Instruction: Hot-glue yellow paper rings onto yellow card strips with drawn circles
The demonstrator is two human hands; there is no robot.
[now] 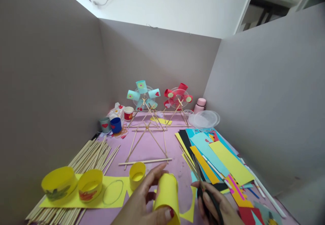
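Note:
A rolled yellow paper tube [167, 191] lies in my left hand [149, 201], whose fingers and thumb curl round it. My right hand [215, 201] grips black-handled scissors [200, 177] with the blades pointing away from me. Between the hands rests a yellow paper offcut [190, 208] with a curved cut edge. Just left of my left hand stands a small yellow paper ring [137, 176]. Further left, a wide yellow ring [59, 183] and a smaller yellow ring [90, 185] sit on a yellow strip [114, 202] bearing a drawn oval.
Bundled wooden sticks [88, 154] lie at left. A stick frame [148, 127] stands mid-table, with a blue paper wheel [144, 94] and a red paper wheel [178, 96] behind. Coloured sheets [228, 160] cover the right side. Grey partitions [157, 59] enclose the table.

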